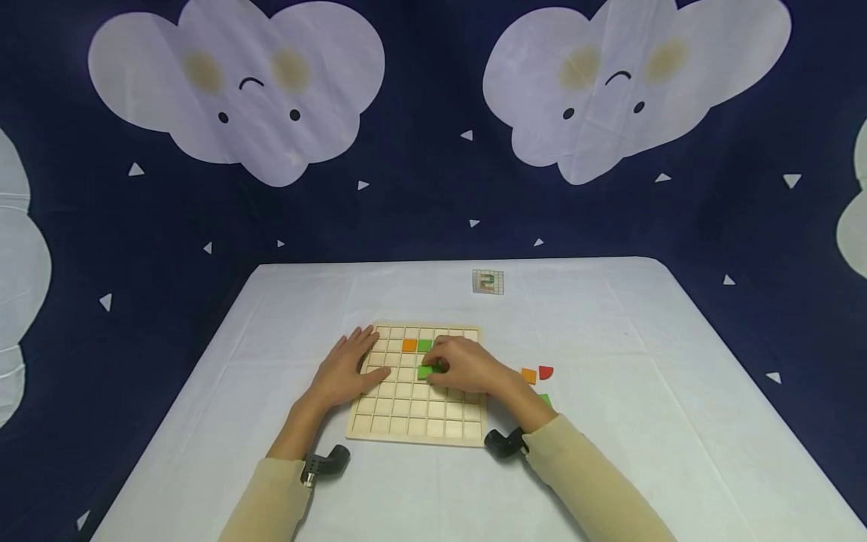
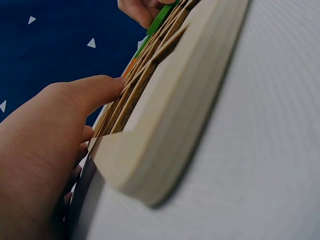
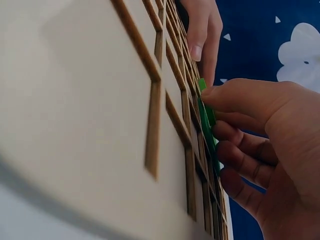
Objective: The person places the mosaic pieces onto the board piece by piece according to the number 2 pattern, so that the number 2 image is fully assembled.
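A square wooden grid board [image 1: 400, 429] lies on the table. My left hand [image 1: 347, 370] rests on its left edge with the fingers spread and the thumb reaching over the squares. Over the middle of the board, my right hand [image 1: 467, 366] pinches a green tile [image 1: 424, 373] between thumb and fingers; in the right wrist view this green tile [image 3: 206, 117] sits low against the grid, partly hidden by the fingers. An orange square tile [image 1: 409, 345] and another green tile [image 1: 424, 345] lie side by side in an upper row.
To the right of the board lie an orange piece [image 1: 528, 376], a red rounded piece [image 1: 546, 372] and a green piece [image 1: 545, 399], partly behind the right forearm. A small card with a grid pattern [image 1: 488, 282] is near the back edge of the white-covered table [image 1: 643, 421].
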`<move>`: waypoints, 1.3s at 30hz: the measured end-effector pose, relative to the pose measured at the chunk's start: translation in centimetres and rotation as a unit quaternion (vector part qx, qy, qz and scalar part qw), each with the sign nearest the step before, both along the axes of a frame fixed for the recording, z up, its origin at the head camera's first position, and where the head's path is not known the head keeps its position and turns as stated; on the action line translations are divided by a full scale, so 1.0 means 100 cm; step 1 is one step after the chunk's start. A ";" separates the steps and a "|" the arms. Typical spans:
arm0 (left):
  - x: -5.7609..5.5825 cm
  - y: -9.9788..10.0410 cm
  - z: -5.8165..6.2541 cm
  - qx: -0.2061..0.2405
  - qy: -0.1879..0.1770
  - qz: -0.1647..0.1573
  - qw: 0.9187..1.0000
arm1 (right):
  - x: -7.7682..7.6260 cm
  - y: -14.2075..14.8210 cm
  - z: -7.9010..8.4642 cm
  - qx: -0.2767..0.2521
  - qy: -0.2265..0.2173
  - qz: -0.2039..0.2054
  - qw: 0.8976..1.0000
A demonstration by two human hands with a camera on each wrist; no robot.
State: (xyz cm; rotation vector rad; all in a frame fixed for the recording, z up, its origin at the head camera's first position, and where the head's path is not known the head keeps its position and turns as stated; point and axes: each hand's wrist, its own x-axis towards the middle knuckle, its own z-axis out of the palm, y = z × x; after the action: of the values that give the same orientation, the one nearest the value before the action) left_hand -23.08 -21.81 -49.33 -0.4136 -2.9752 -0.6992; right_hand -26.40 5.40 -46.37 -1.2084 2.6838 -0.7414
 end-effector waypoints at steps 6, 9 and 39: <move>0.000 0.000 0.001 -0.001 -0.002 0.002 1.000 | 0.000 -0.004 -0.001 0.008 -0.011 0.001 1.000; 0.000 0.000 0.001 -0.001 -0.005 0.003 1.000 | 0.000 -0.005 -0.001 0.010 -0.017 -0.001 1.000; 0.001 0.001 0.000 0.002 0.004 0.001 1.000 | -0.002 0.024 0.000 -0.013 0.009 -0.021 1.000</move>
State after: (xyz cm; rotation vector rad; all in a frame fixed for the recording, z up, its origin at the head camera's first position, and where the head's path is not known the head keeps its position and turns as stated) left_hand -23.01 -21.67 -49.33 -0.4113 -2.9654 -0.7026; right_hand -26.63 7.83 -46.34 -1.1736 2.7308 -0.7770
